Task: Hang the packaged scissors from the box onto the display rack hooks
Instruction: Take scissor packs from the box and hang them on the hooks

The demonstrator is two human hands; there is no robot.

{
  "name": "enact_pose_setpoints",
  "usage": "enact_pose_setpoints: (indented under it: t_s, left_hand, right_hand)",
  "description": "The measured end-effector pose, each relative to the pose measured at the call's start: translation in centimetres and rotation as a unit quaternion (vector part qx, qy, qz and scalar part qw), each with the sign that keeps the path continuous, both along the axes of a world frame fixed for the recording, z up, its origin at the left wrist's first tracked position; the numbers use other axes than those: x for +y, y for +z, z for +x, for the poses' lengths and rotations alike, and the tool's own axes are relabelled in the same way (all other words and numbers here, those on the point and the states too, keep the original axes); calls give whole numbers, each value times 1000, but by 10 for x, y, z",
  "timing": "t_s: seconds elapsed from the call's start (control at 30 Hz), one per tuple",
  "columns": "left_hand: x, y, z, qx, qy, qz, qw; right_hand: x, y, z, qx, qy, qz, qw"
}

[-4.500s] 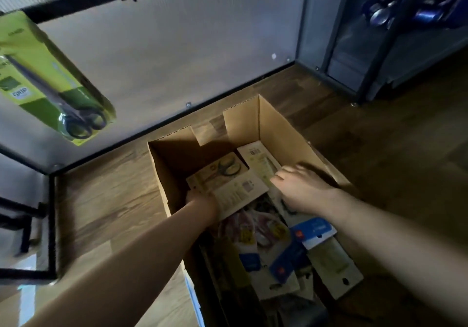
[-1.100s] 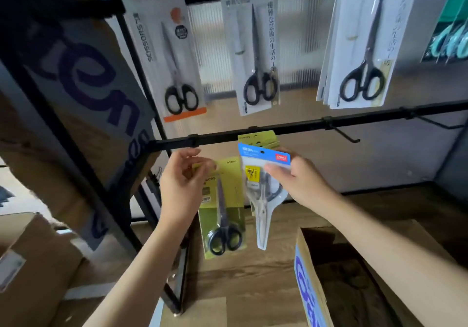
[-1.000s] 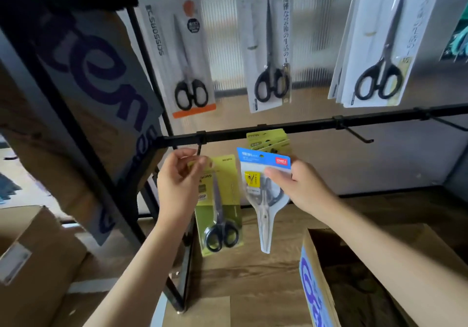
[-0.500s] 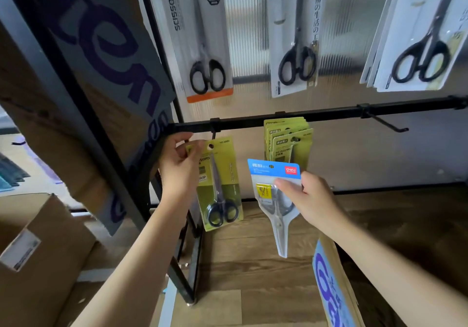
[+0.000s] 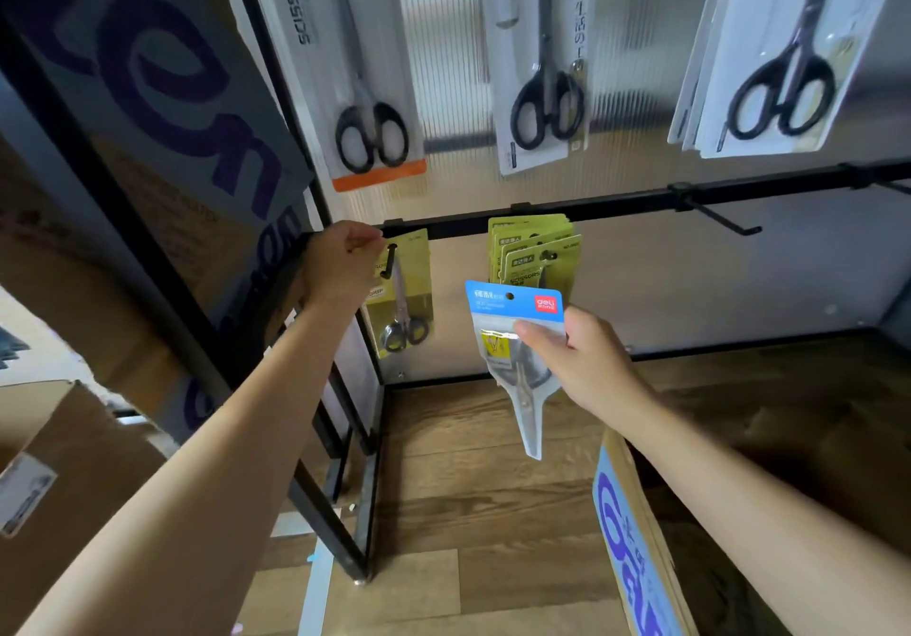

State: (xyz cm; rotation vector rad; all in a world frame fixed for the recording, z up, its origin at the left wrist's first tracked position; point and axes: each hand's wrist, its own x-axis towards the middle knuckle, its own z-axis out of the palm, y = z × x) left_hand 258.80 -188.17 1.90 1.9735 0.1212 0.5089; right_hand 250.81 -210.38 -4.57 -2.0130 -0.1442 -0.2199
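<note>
Packaged scissors on a yellow-green card (image 5: 402, 300) hang on the leftmost hook (image 5: 391, 261) of the black rack bar (image 5: 616, 206), the person's left hand (image 5: 340, 266) curled at the card's top corner; whether the fingers pinch the card or only rest against it cannot be told. The right hand (image 5: 581, 359) grips a second pack, a blue-topped clear plastic pouch of small scissors (image 5: 515, 354), thumb across its front, held in the air just in front of a stack of yellow-green carded scissors (image 5: 535, 251) already on the next hook. Such a pack looks light and fairly stiff, its plastic face probably slippery, so a hold near the punched hole at the top of the header should steer it best onto a hook. An empty black hook (image 5: 715, 216) juts out further right along the bar. Cardboard box with blue lettering (image 5: 636, 547) stands open at lower right on the wooden floor, its contents out of view
</note>
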Motion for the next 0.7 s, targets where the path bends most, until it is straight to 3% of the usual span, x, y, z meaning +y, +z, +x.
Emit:
enact_pose_setpoints:
  t_s: [0.1,0.17,0.37,0.53,0.7]
  left_hand:
    - [-2,9,-9,-2,-8,114,993]
    - [-8,19,-21,-49,-33,199,978]
    - [-60,31,-46,-161,-117,342,919]
    - [-115,16,-54,-168,-175,385,890]
    - [-159,-12,-69,-191,-149,467,851]
  right_hand:
    - [-3,3,-1,0,0,1,1000]
    - [-7,6,-4,-2,-2,5,1000]
    - [-42,22,-13,-26,-42,54,997]
    - [-92,38,-22,-42,-94,109,989]
    - [-140,43,-19,-53,-180,145,971]
